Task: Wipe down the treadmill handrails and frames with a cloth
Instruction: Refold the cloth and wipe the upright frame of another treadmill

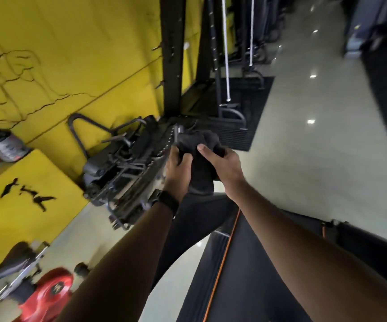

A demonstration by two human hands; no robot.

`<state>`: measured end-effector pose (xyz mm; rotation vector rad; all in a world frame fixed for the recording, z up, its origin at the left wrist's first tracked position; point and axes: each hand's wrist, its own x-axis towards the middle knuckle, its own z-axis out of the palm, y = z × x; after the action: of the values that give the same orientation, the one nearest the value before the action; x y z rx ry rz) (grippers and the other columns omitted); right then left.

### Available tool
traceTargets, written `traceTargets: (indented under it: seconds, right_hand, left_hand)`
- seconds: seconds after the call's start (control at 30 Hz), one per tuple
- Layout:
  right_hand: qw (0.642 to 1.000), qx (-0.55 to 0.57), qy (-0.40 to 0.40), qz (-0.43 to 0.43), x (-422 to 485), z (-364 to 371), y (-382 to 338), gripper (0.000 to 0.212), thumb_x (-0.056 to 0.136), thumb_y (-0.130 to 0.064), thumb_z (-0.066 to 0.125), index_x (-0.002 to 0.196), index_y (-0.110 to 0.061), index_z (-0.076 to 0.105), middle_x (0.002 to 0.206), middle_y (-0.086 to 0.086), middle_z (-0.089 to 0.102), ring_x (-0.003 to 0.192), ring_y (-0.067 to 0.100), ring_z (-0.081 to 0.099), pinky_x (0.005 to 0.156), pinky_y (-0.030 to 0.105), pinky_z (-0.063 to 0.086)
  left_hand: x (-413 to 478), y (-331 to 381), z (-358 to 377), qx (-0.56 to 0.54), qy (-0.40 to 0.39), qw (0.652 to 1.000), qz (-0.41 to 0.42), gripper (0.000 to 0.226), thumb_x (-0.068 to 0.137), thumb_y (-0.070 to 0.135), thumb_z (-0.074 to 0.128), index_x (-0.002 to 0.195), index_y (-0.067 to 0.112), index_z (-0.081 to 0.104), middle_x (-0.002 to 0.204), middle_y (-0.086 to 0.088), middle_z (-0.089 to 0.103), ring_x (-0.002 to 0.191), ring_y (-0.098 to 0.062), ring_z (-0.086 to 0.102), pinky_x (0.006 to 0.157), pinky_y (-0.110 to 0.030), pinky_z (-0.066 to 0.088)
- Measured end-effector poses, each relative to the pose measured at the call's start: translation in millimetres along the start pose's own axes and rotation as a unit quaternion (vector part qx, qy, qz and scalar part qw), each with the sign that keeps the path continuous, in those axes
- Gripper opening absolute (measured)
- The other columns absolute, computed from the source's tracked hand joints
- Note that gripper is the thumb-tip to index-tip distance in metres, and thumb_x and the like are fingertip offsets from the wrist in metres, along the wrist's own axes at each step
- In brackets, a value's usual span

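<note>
A dark grey cloth (pixel 200 156) is bunched between both my hands in mid-air, in front of me. My left hand (pixel 178 168) grips its left side, with a black band on the wrist. My right hand (pixel 225 164) holds its right side, thumb lying over the top. Below my arms lies the treadmill: a black deck (pixel 245 275) with an orange stripe along its edge, and a curved black frame piece (pixel 187 231) rising toward my hands. The cloth touches no part of the treadmill.
A rack of black cable-machine handles (pixel 122 163) sits to the left by the yellow wall (pixel 71 54). A cable machine with a black floor mat (pixel 241 103) stands ahead. A red exercise bike (pixel 46 296) is at the lower left. Glossy pale floor (pixel 304 147) stretches right.
</note>
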<state>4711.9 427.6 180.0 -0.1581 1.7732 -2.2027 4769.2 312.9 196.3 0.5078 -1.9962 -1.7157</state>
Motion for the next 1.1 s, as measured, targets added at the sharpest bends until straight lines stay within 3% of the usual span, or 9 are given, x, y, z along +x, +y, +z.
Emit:
traceTargets:
  seconds: [0.07,0.17,0.27,0.43,0.63,0.77,0.93,1.0,1.1]
  right_hand:
    - [0.999,-0.002,0.028,-0.020,24.2,-23.8,-17.0,0.064,0.064,-0.054,0.090,0.113,-0.019,0.068,0.105,-0.002,0.076,0.096,0.015,0.074,0.081,0.041,0.063]
    - [0.997,0.013,0.055,-0.057,63.8,-61.0,-40.7,0.049,0.076,-0.040,0.088,0.113,-0.020,0.064,0.109,-0.001,0.073,0.100,0.017,0.072,0.082,0.037,0.063]
    - [0.993,-0.006,0.073,-0.095,114.5,-99.6,-63.4,0.044,0.076,-0.048,0.083,0.108,-0.028,0.062,0.111,-0.002,0.071,0.103,0.018,0.070,0.086,0.044,0.062]
    - [0.981,-0.111,0.076,-0.141,209.7,-154.5,-114.3,0.090,0.052,-0.077,0.082,0.123,-0.027,0.057,0.115,-0.007,0.070,0.103,0.016,0.070,0.085,0.042,0.062]
    - [0.965,-0.151,0.071,-0.201,313.2,-191.6,-157.7,0.052,0.071,-0.060,0.081,0.110,-0.034,0.061,0.108,-0.012,0.070,0.101,0.011,0.068,0.087,0.045,0.061]
    - [0.964,-0.148,0.075,-0.210,393.3,-196.7,-170.5,0.052,0.066,-0.070,0.075,0.104,-0.036,0.064,0.106,-0.011,0.072,0.101,0.014,0.069,0.087,0.048,0.060]
    - [0.966,-0.123,0.049,-0.223,510.7,-183.0,-174.4,0.057,0.070,-0.064,0.076,0.113,-0.028,0.068,0.107,-0.007,0.074,0.101,0.014,0.071,0.089,0.048,0.060]
    - [0.966,-0.120,0.040,-0.224,560.4,-172.1,-175.2,0.057,0.071,-0.064,0.075,0.113,-0.026,0.068,0.107,-0.006,0.074,0.100,0.014,0.071,0.089,0.047,0.060]
    - [0.965,-0.126,0.052,-0.224,633.0,-150.5,-175.5,0.049,0.081,-0.059,0.073,0.113,-0.023,0.064,0.106,-0.004,0.072,0.100,0.015,0.069,0.091,0.048,0.058]
  left_hand:
    - [19.2,9.2,33.0,-0.041,-0.032,0.999,0.008,0.026,0.078,0.021,0.051,0.102,0.022,0.059,0.108,-0.016,0.064,0.098,-0.023,0.062,0.093,-0.054,0.052]
    - [54.2,20.0,83.6,-0.078,-0.076,0.994,0.012,0.020,0.080,0.022,0.057,0.100,0.021,0.060,0.108,-0.011,0.067,0.101,-0.026,0.063,0.095,-0.053,0.051]
    - [94.0,33.5,139.8,-0.089,-0.094,0.991,0.026,0.026,0.079,0.038,0.066,0.099,0.023,0.062,0.109,-0.008,0.068,0.105,-0.028,0.065,0.096,-0.051,0.052]
    - [167.7,54.3,229.8,-0.102,-0.071,0.989,0.079,0.012,0.085,0.041,0.063,0.097,0.039,0.061,0.109,0.003,0.068,0.105,-0.020,0.065,0.094,-0.050,0.054]
    - [259.4,65.8,298.0,-0.110,-0.047,0.987,0.110,0.010,0.092,0.042,0.059,0.100,0.036,0.058,0.108,0.004,0.067,0.101,-0.017,0.066,0.089,-0.046,0.057]
    - [339.4,70.0,325.8,-0.049,0.011,0.987,0.153,0.028,0.099,0.041,0.055,0.105,0.014,0.059,0.095,0.009,0.066,0.088,-0.008,0.065,0.083,-0.042,0.057]
    - [449.8,56.7,353.4,-0.040,0.030,0.984,0.168,0.021,0.101,0.032,0.055,0.110,0.013,0.058,0.095,0.011,0.061,0.078,0.012,0.060,0.065,-0.010,0.048]
    - [495.9,47.8,361.3,-0.039,0.047,0.984,0.167,0.021,0.101,0.034,0.054,0.109,0.014,0.056,0.095,0.010,0.063,0.084,0.003,0.063,0.070,-0.018,0.054]
    - [567.0,36.6,366.5,-0.018,0.079,0.983,0.166,0.020,0.100,0.039,0.052,0.103,0.020,0.055,0.094,0.009,0.064,0.091,-0.017,0.065,0.083,-0.046,0.056]
